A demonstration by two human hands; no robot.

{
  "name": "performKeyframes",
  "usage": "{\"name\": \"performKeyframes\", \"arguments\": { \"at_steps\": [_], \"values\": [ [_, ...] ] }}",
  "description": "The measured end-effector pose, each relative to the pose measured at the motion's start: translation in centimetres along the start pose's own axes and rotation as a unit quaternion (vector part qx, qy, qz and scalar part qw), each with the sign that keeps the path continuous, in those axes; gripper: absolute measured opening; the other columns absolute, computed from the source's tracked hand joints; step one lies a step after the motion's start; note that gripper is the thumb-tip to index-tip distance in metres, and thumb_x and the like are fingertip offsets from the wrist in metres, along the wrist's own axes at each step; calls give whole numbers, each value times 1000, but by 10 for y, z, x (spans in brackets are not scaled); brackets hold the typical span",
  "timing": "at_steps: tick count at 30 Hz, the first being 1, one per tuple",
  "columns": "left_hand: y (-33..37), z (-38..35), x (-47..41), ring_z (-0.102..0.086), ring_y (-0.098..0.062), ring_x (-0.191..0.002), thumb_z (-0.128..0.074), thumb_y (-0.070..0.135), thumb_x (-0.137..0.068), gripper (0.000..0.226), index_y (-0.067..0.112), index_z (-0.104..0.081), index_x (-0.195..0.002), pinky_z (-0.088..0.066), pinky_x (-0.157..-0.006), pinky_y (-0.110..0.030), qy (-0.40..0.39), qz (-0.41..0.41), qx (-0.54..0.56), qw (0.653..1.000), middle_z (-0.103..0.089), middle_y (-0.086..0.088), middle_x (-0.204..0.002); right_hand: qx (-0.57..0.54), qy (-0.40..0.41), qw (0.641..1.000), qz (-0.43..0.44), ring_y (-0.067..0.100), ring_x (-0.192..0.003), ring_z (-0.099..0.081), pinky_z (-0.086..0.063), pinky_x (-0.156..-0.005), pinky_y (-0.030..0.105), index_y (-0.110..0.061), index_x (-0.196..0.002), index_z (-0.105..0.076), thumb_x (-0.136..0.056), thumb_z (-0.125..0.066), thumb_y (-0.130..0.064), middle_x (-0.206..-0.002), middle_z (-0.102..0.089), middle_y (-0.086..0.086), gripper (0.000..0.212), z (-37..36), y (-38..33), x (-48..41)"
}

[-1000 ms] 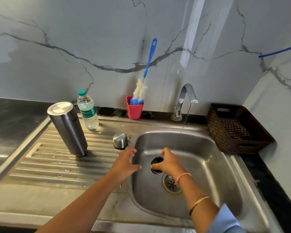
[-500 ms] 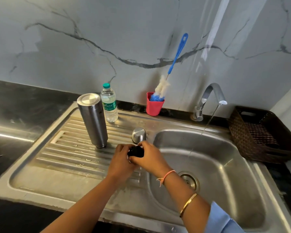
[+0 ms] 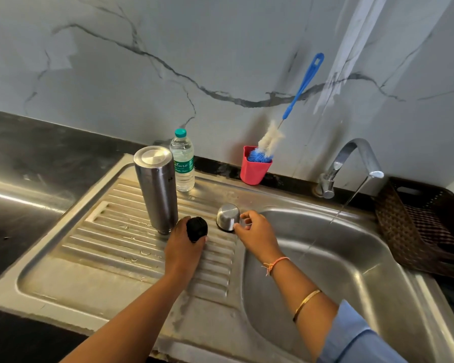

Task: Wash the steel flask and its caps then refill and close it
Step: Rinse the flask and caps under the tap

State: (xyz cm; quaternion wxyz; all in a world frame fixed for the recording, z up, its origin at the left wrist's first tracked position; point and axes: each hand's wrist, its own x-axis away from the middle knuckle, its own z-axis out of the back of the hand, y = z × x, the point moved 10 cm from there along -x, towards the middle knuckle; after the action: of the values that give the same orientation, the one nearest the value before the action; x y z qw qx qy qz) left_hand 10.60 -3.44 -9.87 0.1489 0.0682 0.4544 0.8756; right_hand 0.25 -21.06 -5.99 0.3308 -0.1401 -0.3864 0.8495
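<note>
— Two caps are out: the left hand is closed round the black inner cap, over the ridged drainboard; the right hand pinches the steel outer cap, mouth down at the basin's left rim.

— And the steel flask?

— Upside down near the drainboard's back edge, just beside a water bottle.

— Advice?

— Set the black cap flat between ridges (wet steel lets things slide), then lift the steel one squarely toward the running tap. Marble wall behind; dark counter either side.
</note>
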Motion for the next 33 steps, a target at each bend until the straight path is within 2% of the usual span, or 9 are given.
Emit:
{"name": "performKeyframes", "arguments": {
  "at_steps": [6,10,14,19,20,24,28,31,33],
  "values": [
    [-6,-11,-5,-50,-26,-120,-72,18,-83,58,11,-46,-134,-37,-101,-31,-28,11,3,1000,-54,-9,-129,10,-3,1000,8,18,-92,-54,-46,-77,27,-9,-106,-59,-86,-62,-19,-101,-53,1,23,-8,6,-15],
    [-7,-11,-2,-42,-25,-130,-72,17,-83,69,10,-37,-142,-32,-108,-32,-24,11,7,1000,-46,-10,-139,8,-11,1000,7,21,-101,-54,-45,-83,28,-11,-110,-57,-83,-65,-18,-114,-52,6,30,-17,10,-23],
    [-9,-9,4,-32,-24,-138,-74,16,-82,82,11,-25,-148,-27,-112,-32,-20,26,22,999,-34,-8,-149,35,-22,999,23,27,-115,-49,-42,-98,33,-13,-129,-49,-78,-72,-24,-129,-44,10,57,-29,10,-32],
    [-11,0,18,-37,-28,-133,-72,10,-82,79,9,-28,-147,-34,-107,-34,15,39,26,999,-34,-12,-146,83,-114,990,29,34,-138,-28,-29,-113,41,-19,-150,-23,-80,-73,-33,-155,-21,12,87,-61,10,-46],
    [-12,2,22,-38,-29,-132,-72,10,-82,78,9,-28,-146,-35,-106,-36,20,44,24,999,-33,-12,-146,89,-126,988,29,34,-139,-27,-28,-113,40,-19,-150,-23,-82,-72,-32,-155,-20,11,85,-65,11,-46],
    [-16,14,33,-36,-34,-127,-74,14,-79,76,7,-33,-142,-35,-107,-42,61,59,-7,996,-34,-17,-137,52,-98,993,45,29,-121,-49,-41,-102,35,-18,-140,-43,-81,-70,-23,-136,-43,9,66,-59,10,-46],
    [-1,15,46,-35,-35,-126,-73,16,-80,71,6,-37,-140,-32,-108,-45,73,21,-39,996,-36,-18,-134,6,-48,997,54,24,-112,-52,-42,-97,31,-19,-134,-48,-80,-70,-28,-127,-47,6,59,-36,14,-30],
    [16,-3,59,-29,-30,-131,-70,17,-83,69,12,-34,-143,-29,-109,-40,38,-9,-21,999,-30,-14,-141,-119,-6,993,-1,20,-103,-55,-50,-91,38,-22,-123,-54,-84,-64,-29,-118,-53,2,41,-17,36,-15],
    [32,-17,65,-30,-27,-131,-69,18,-84,66,16,-35,-141,-30,-108,-37,16,-40,-9,999,-29,-10,-141,-263,4,960,-93,20,-92,-60,-56,-77,39,-22,-112,-56,-92,-55,-28,-111,-60,8,21,-7,61,-5]
  ]
}}
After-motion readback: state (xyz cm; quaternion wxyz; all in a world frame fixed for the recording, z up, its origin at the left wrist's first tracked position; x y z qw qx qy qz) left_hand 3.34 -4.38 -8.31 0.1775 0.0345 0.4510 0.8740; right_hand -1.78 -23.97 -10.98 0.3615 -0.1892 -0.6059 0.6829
